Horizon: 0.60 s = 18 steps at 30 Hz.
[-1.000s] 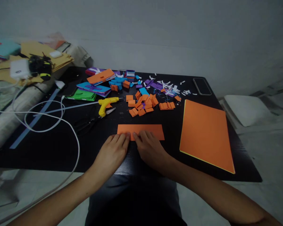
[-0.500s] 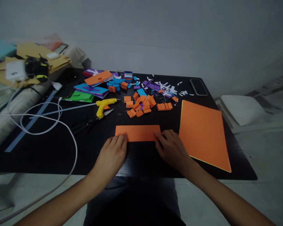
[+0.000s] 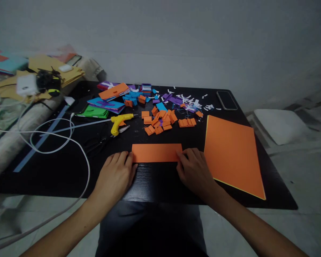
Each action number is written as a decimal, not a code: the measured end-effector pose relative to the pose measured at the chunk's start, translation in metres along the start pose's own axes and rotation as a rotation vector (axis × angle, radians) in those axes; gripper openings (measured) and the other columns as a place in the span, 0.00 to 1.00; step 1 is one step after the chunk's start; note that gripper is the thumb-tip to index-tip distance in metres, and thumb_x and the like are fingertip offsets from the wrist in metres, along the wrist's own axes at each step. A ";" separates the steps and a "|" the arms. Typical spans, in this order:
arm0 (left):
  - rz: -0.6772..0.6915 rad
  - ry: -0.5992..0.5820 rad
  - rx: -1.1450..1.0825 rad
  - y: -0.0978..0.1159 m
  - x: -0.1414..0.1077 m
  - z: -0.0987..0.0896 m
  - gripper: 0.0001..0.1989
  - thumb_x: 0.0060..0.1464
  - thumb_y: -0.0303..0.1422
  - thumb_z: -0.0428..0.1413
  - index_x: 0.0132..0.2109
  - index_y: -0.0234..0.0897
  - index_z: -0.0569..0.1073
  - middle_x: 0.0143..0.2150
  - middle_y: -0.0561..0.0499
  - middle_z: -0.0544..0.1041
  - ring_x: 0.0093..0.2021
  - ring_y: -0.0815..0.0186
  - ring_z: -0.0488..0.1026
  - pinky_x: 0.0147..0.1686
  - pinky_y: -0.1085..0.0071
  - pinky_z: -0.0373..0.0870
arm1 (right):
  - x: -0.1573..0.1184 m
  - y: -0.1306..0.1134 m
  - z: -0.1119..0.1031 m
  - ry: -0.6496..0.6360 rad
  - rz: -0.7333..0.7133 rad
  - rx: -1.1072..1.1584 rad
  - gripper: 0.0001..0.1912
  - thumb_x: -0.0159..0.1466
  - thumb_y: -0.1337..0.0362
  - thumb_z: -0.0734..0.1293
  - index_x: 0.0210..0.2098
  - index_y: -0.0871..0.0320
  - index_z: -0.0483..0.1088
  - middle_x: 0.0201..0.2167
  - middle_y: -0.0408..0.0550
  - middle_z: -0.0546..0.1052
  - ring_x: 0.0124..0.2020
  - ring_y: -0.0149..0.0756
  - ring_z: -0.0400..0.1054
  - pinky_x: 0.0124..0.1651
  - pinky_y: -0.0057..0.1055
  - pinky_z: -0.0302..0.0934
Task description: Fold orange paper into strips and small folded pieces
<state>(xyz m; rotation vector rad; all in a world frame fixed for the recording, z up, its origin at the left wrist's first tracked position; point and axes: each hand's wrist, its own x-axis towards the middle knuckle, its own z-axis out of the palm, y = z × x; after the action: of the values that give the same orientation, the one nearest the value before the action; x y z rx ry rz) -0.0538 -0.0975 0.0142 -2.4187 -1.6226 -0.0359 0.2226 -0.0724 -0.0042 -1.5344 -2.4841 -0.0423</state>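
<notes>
Head view: an orange paper strip [image 3: 157, 153] lies flat on the black table [image 3: 160, 182], a little below the middle of the frame, its long edges running left to right. The left hand [image 3: 115, 173], fingers close together, touches the strip's left end; the right hand [image 3: 194, 169], fingers bent, has its fingertips on the right end. Whether either hand pinches the paper or merely presses it, I cannot tell.

As far along as things look, the strip is a neat, narrow rectangle; its number of layers does not show. Finished-looking small folded orange pieces [image 3: 166, 125] sit in a loose heap above it, with a row of similar pieces [image 3: 187, 122] just to their right. Large orange sheets [image 3: 234, 157] at the right of the frame look uncut, so they seem unworked. Left of the heap lie a yellow glue gun [image 3: 121, 118] and scissors [image 3: 124, 129].
</notes>
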 end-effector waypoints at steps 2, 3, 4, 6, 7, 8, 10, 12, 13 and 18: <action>0.008 -0.012 0.005 0.000 0.005 -0.003 0.14 0.69 0.33 0.50 0.47 0.29 0.79 0.46 0.35 0.78 0.45 0.49 0.76 0.45 0.53 0.71 | 0.006 -0.012 -0.003 0.000 0.009 0.023 0.15 0.66 0.74 0.64 0.50 0.68 0.76 0.44 0.61 0.75 0.46 0.51 0.63 0.48 0.44 0.59; 0.013 -0.018 0.012 0.001 0.007 -0.004 0.14 0.69 0.33 0.50 0.46 0.30 0.79 0.45 0.36 0.78 0.44 0.49 0.76 0.45 0.54 0.71 | 0.010 -0.019 -0.004 -0.014 -0.016 0.055 0.16 0.65 0.74 0.64 0.51 0.67 0.75 0.46 0.61 0.75 0.47 0.51 0.63 0.49 0.44 0.59; 0.017 -0.020 0.020 0.001 0.008 -0.004 0.14 0.69 0.33 0.51 0.45 0.30 0.79 0.44 0.37 0.79 0.43 0.49 0.76 0.44 0.54 0.71 | 0.014 -0.027 -0.004 -0.048 -0.058 0.095 0.18 0.65 0.74 0.64 0.54 0.66 0.74 0.48 0.61 0.75 0.48 0.51 0.63 0.50 0.44 0.59; 0.026 -0.017 0.029 0.001 0.009 -0.004 0.14 0.69 0.33 0.51 0.44 0.31 0.79 0.43 0.38 0.79 0.41 0.50 0.76 0.44 0.54 0.71 | 0.024 -0.044 -0.004 -0.132 -0.134 0.159 0.20 0.67 0.72 0.64 0.58 0.66 0.71 0.47 0.59 0.74 0.47 0.50 0.64 0.50 0.43 0.60; 0.028 -0.011 0.031 0.001 0.009 -0.004 0.14 0.69 0.33 0.50 0.44 0.31 0.79 0.43 0.38 0.79 0.41 0.50 0.76 0.44 0.54 0.71 | 0.028 -0.052 -0.002 -0.163 -0.155 0.178 0.20 0.68 0.70 0.64 0.59 0.66 0.71 0.46 0.59 0.74 0.46 0.49 0.64 0.50 0.43 0.60; 0.029 -0.003 0.030 0.001 0.008 -0.003 0.14 0.69 0.33 0.50 0.44 0.31 0.79 0.44 0.38 0.80 0.41 0.51 0.76 0.44 0.54 0.71 | 0.032 -0.059 -0.001 -0.183 -0.163 0.190 0.21 0.69 0.69 0.63 0.60 0.65 0.70 0.45 0.59 0.74 0.45 0.49 0.64 0.49 0.43 0.61; 0.033 0.011 0.028 0.000 0.005 -0.001 0.14 0.69 0.33 0.50 0.45 0.31 0.79 0.46 0.37 0.80 0.41 0.51 0.77 0.44 0.55 0.72 | 0.038 -0.069 0.003 -0.204 -0.177 0.193 0.22 0.71 0.67 0.62 0.63 0.66 0.68 0.43 0.59 0.73 0.44 0.49 0.65 0.48 0.43 0.61; 0.037 0.022 0.027 -0.001 0.003 0.001 0.15 0.69 0.33 0.50 0.47 0.29 0.80 0.49 0.35 0.81 0.43 0.50 0.77 0.44 0.55 0.72 | 0.039 -0.073 0.008 -0.197 -0.187 0.165 0.23 0.72 0.66 0.62 0.64 0.67 0.67 0.43 0.59 0.73 0.44 0.50 0.65 0.48 0.44 0.61; 0.036 0.026 0.027 -0.001 0.002 0.002 0.15 0.69 0.33 0.51 0.48 0.28 0.79 0.50 0.35 0.81 0.44 0.49 0.78 0.44 0.55 0.72 | 0.038 -0.072 0.010 -0.186 -0.192 0.146 0.24 0.72 0.66 0.61 0.65 0.68 0.67 0.43 0.59 0.73 0.44 0.50 0.65 0.48 0.44 0.61; 0.023 0.007 0.028 0.002 0.002 0.002 0.15 0.69 0.32 0.51 0.48 0.28 0.80 0.50 0.34 0.81 0.44 0.48 0.78 0.43 0.54 0.72 | 0.021 -0.053 0.009 -0.148 -0.154 0.055 0.21 0.72 0.67 0.62 0.63 0.67 0.69 0.41 0.59 0.74 0.43 0.50 0.65 0.46 0.43 0.59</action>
<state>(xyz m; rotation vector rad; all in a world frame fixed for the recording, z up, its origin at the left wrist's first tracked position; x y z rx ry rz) -0.0515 -0.0956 0.0119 -2.4137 -1.5815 -0.0176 0.1649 -0.0770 -0.0035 -1.3684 -2.6895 0.1181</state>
